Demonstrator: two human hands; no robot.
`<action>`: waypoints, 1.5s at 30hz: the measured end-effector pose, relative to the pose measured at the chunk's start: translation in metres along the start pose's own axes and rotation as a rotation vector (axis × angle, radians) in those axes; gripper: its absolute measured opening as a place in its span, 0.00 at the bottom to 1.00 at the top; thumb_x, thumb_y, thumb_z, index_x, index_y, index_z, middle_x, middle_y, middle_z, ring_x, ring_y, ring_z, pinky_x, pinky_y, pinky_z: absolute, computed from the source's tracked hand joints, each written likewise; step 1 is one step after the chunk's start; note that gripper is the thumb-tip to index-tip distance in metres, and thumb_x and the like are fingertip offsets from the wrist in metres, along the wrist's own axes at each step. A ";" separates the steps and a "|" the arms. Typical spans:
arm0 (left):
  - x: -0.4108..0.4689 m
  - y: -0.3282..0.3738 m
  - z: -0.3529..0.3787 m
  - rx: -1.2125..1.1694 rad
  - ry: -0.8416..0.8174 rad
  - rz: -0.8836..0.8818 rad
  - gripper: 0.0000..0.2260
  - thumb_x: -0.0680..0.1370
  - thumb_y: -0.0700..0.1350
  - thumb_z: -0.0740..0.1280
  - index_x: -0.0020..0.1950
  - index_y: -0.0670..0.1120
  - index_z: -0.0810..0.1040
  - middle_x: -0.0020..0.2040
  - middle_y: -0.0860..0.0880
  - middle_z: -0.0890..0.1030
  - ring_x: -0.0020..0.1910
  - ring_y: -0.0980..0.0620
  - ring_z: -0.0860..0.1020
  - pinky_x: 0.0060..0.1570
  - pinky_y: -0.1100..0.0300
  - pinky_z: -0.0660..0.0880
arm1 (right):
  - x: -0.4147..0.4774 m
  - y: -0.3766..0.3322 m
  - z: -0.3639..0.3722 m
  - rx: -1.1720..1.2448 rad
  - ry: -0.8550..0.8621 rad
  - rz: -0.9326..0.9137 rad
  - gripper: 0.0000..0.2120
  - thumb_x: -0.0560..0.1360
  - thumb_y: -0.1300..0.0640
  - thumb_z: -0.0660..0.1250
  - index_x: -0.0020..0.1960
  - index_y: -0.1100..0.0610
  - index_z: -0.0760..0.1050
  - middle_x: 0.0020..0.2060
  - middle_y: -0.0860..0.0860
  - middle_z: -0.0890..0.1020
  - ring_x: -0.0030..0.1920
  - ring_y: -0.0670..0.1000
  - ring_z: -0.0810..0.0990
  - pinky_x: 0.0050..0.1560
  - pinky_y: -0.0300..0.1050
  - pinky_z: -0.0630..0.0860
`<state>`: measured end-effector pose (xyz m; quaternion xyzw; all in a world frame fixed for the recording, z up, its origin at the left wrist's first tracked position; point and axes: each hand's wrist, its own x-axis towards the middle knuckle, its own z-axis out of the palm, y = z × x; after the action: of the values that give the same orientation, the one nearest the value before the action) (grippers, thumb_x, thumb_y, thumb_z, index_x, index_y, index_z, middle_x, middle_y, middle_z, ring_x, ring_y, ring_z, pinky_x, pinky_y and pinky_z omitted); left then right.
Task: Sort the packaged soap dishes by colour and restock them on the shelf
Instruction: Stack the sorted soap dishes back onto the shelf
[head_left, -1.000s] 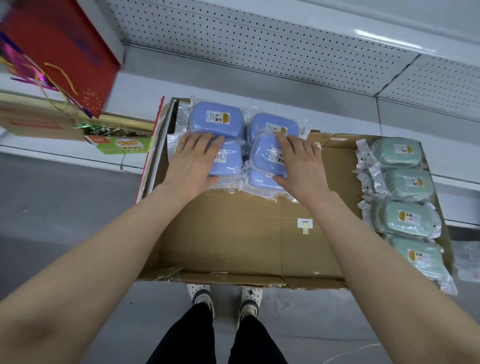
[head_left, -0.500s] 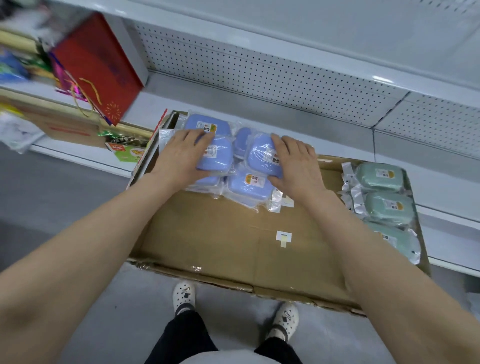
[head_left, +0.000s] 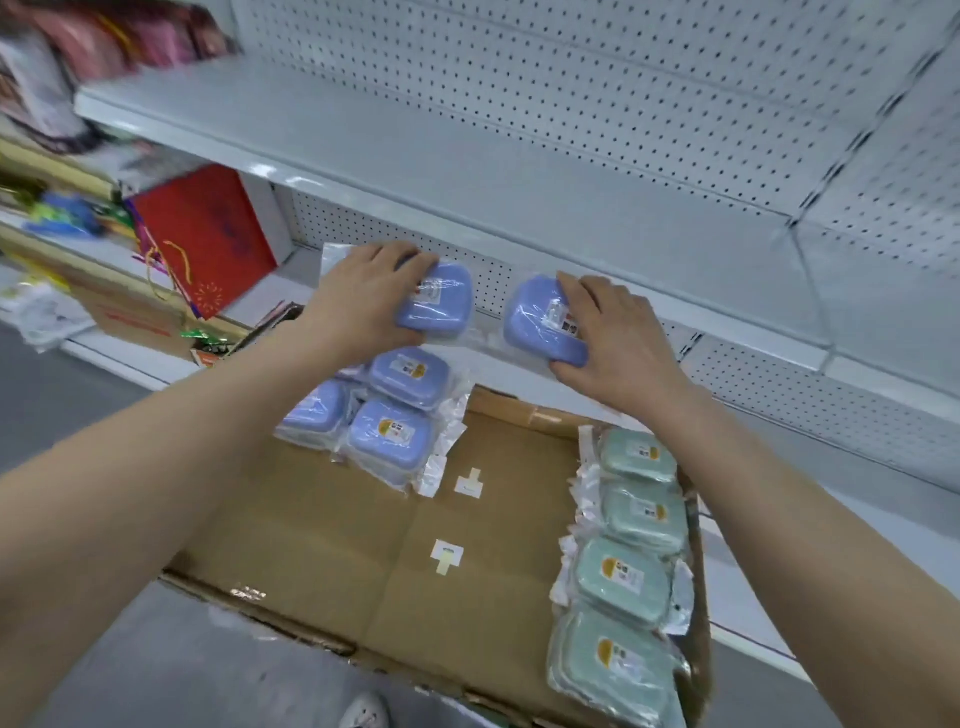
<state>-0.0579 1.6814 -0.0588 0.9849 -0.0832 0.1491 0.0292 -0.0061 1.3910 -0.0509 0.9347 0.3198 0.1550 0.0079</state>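
My left hand (head_left: 363, 299) grips a blue packaged soap dish (head_left: 439, 301) held up in front of the shelf edge. My right hand (head_left: 613, 332) grips a second blue soap dish (head_left: 535, 322) at the same height. Three more blue soap dishes (head_left: 389, 431) lie in the far left corner of the flat cardboard box (head_left: 363, 545) below. A row of several green packaged soap dishes (head_left: 628, 530) runs along the box's right side. The white shelf (head_left: 467, 150) lies bare just above my hands.
A red gift bag (head_left: 208, 234) stands on the lower shelf to the left, with cardboard and coloured goods beside it. White pegboard (head_left: 597, 78) backs the shelves. Grey floor lies at the left, and my shoe (head_left: 363, 712) shows beneath the box.
Both hands have lifted out of the box, each with one blue soap dish, up to the shelf edge. The view has tilted upward toward the shelf.
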 end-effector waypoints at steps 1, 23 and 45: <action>0.011 0.005 -0.006 -0.003 0.018 0.022 0.41 0.64 0.52 0.79 0.73 0.42 0.67 0.67 0.39 0.72 0.64 0.37 0.70 0.66 0.46 0.67 | 0.001 0.009 -0.008 -0.008 0.013 0.019 0.42 0.65 0.47 0.73 0.74 0.58 0.63 0.63 0.57 0.73 0.57 0.62 0.74 0.58 0.55 0.69; 0.283 0.138 0.029 -0.133 -0.003 0.227 0.40 0.72 0.61 0.71 0.78 0.47 0.58 0.72 0.47 0.68 0.67 0.43 0.68 0.66 0.54 0.63 | 0.036 0.287 -0.030 -0.194 -0.049 0.321 0.38 0.67 0.49 0.73 0.74 0.52 0.62 0.67 0.52 0.71 0.61 0.60 0.72 0.56 0.53 0.69; 0.467 0.188 0.181 -0.099 0.375 0.256 0.19 0.73 0.43 0.74 0.63 0.46 0.79 0.58 0.43 0.78 0.55 0.37 0.76 0.54 0.43 0.74 | 0.129 0.434 0.130 0.159 0.181 0.284 0.28 0.75 0.49 0.49 0.73 0.54 0.66 0.68 0.59 0.68 0.68 0.64 0.65 0.70 0.58 0.62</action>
<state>0.4012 1.4085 -0.0859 0.9188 -0.2076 0.3276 0.0734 0.3875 1.1340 -0.0885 0.9504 0.1954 0.2121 -0.1167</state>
